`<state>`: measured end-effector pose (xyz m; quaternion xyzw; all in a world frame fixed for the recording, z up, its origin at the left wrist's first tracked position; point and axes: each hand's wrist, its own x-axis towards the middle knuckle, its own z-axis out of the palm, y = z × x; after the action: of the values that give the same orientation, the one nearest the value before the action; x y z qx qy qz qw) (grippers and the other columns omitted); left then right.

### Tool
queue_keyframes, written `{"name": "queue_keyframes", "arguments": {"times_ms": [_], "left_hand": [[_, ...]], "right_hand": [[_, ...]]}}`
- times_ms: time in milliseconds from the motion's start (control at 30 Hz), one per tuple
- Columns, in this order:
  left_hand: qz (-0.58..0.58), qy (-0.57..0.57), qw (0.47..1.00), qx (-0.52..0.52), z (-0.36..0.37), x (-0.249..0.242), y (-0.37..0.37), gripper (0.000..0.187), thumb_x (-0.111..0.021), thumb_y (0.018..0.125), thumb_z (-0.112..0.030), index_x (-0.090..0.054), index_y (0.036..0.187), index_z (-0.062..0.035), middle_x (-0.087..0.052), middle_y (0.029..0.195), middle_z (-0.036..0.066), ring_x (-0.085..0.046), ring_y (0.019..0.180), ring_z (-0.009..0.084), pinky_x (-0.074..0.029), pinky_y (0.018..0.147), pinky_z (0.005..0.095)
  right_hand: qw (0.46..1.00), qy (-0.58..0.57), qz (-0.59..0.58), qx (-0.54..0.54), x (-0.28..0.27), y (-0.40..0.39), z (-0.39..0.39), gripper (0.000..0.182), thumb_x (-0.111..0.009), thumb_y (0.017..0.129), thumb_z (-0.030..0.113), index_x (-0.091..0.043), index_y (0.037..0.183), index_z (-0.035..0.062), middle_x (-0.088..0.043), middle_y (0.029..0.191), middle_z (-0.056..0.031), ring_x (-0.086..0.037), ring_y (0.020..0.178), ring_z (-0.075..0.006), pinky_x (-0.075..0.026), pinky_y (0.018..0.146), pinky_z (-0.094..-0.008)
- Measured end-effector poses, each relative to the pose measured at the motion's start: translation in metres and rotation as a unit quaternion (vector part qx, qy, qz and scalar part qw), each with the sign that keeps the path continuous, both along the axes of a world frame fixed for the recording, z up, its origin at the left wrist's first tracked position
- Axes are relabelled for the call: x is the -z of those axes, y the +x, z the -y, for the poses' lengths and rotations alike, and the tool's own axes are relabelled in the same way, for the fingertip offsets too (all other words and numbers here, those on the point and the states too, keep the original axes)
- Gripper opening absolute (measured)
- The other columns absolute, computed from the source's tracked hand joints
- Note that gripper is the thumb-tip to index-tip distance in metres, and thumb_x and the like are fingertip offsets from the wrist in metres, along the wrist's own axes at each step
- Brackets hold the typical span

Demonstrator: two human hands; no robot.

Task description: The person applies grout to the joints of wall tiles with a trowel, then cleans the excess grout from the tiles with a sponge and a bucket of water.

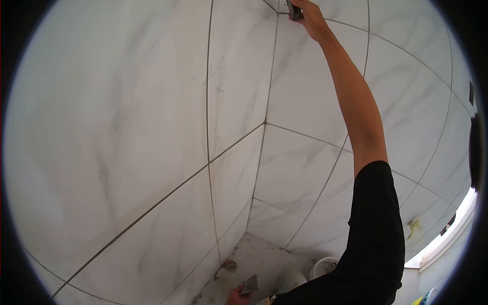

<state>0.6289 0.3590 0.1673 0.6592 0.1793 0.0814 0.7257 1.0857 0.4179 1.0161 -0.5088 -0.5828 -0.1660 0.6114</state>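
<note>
High up by the wall corner, my right hand [312,19] is closed around a dark grey hand tool [293,10]. The tool's top is cut off by the frame edge, so its exact kind does not show. It is near the corner joint between the left tiled wall [127,101] and the right tiled wall [310,66]. Low in the view, my left hand [236,296] grips a flat grey blade-like tool [249,285]; its handle is hidden in the fingers.
Dark joint lines run between the marbled white tiles. On the dirty floor [254,247] are a round drain-like opening [230,264] and a white bucket [325,265], partly behind my black sleeve [378,218]. A bright window edge [442,239] is at the right.
</note>
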Motion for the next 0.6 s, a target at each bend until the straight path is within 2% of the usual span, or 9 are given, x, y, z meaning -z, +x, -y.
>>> {"name": "queue_keyframes", "arguments": {"times_ms": [33, 67, 133, 233, 300, 400, 467, 500, 600], "left_hand": [[0.017, -0.024, 0.999, 0.012, 0.0, 0.008, 0.006, 0.059, -0.058, 0.099, -0.03, -0.04, 0.147, -0.0007, -0.048, 0.144, 0.02, -0.051, 0.127, 0.0313, -0.045, 0.104, 0.0427], [0.02, -0.028, 0.999, 0.013, -0.001, -0.014, 0.007, 0.059, -0.058, 0.099, -0.03, -0.04, 0.147, -0.0007, -0.048, 0.144, 0.02, -0.051, 0.127, 0.0313, -0.045, 0.104, 0.0427], [-0.137, -0.108, 0.985, 0.009, -0.004, -0.105, 0.005, 0.061, -0.06, 0.097, -0.03, -0.041, 0.147, -0.0004, -0.047, 0.146, 0.018, -0.051, 0.129, 0.0325, -0.043, 0.106, 0.0433], [-0.057, -0.138, 0.989, 0.016, -0.005, -0.116, 0.0, 0.073, -0.068, 0.093, -0.034, -0.037, 0.149, 0.001, -0.047, 0.146, 0.02, -0.049, 0.13, 0.0331, -0.041, 0.108, 0.0439], [-0.065, -0.132, 0.989, 0.019, -0.001, -0.121, -0.001, 0.075, -0.069, 0.092, -0.034, -0.036, 0.149, 0.0009, -0.047, 0.146, 0.02, -0.049, 0.13, 0.033, -0.041, 0.108, 0.0437], [-0.087, -0.094, 0.992, 0.02, 0.0, -0.127, -0.002, 0.078, -0.072, 0.09, -0.032, -0.034, 0.15, 0.0007, -0.046, 0.146, 0.02, -0.049, 0.13, 0.0329, -0.042, 0.108, 0.0434], [-0.103, -0.066, 0.992, 0.022, 0.0, -0.131, -0.002, 0.08, -0.073, 0.088, -0.031, -0.033, 0.15, 0.0006, -0.046, 0.146, 0.02, -0.049, 0.13, 0.0327, -0.042, 0.107, 0.0431], [-0.11, -0.052, 0.992, 0.022, -0.001, -0.134, -0.001, 0.081, -0.074, 0.087, -0.031, -0.033, 0.15, 0.0005, -0.046, 0.146, 0.02, -0.049, 0.13, 0.0327, -0.042, 0.107, 0.043], [-0.129, -0.012, 0.991, 0.017, -0.004, -0.141, 0.003, 0.085, -0.076, 0.085, -0.029, -0.031, 0.151, 0.0003, -0.046, 0.145, 0.02, -0.049, 0.13, 0.0325, -0.042, 0.107, 0.0426]], "right_hand": [[1.0, 0.002, 0.022, -0.006, -0.002, 0.003, 0.0, 0.019, -0.057, 0.095, 0.027, -0.063, 0.099, 0.009, -0.05, 0.07, 0.002, -0.046, 0.059, -0.0114, -0.041, 0.057, -0.0275], [0.999, 0.004, 0.04, -0.012, -0.003, 0.006, 0.001, 0.022, -0.057, 0.094, 0.026, -0.064, 0.105, 0.0076, -0.049, 0.071, 0.0029, -0.045, 0.059, -0.0108, -0.039, 0.057, -0.0264], [0.999, -0.003, 0.026, -0.029, -0.009, 0.013, 0.002, 0.027, -0.056, 0.094, 0.025, -0.064, 0.111, 0.006, -0.05, 0.072, 0.0033, -0.046, 0.06, -0.0107, -0.04, 0.058, -0.0262], [0.999, -0.003, -0.009, -0.043, 0.001, 0.012, 0.002, 0.035, -0.055, 0.093, 0.025, -0.064, 0.119, 0.0031, -0.052, 0.074, 0.0037, -0.048, 0.062, -0.0104, -0.04, 0.06, -0.0254], [0.999, 0.001, -0.027, -0.04, 0.007, 0.017, 0.002, 0.037, -0.054, 0.093, 0.025, -0.064, 0.12, 0.0019, -0.053, 0.074, 0.0036, -0.049, 0.063, -0.0102, -0.04, 0.061, -0.0249], [1.0, -0.001, 0.0, 0.021, 0.016, 0.025, -0.002, 0.033, -0.053, 0.094, 0.026, -0.067, 0.114, 0.0041, -0.056, 0.075, 0.0022, -0.05, 0.064, -0.0107, -0.042, 0.062, -0.0259], [0.992, 0.004, 0.051, 0.118, 0.022, 0.029, -0.018, 0.028, -0.052, 0.096, 0.026, -0.069, 0.108, 0.0059, -0.056, 0.072, 0.001, -0.051, 0.064, -0.0118, -0.044, 0.062, -0.0277], [0.992, 0.005, 0.05, 0.118, 0.025, 0.03, -0.028, 0.028, -0.052, 0.096, 0.026, -0.069, 0.108, 0.0059, -0.056, 0.072, 0.001, -0.051, 0.064, -0.0118, -0.044, 0.062, -0.0277], [0.909, 0.123, 0.284, 0.278, 0.034, 0.045, -0.065, 0.028, -0.056, 0.095, 0.027, -0.067, 0.104, 0.0035, -0.063, 0.077, -0.0026, -0.058, 0.067, -0.0127, -0.048, 0.059, -0.0337]]}}
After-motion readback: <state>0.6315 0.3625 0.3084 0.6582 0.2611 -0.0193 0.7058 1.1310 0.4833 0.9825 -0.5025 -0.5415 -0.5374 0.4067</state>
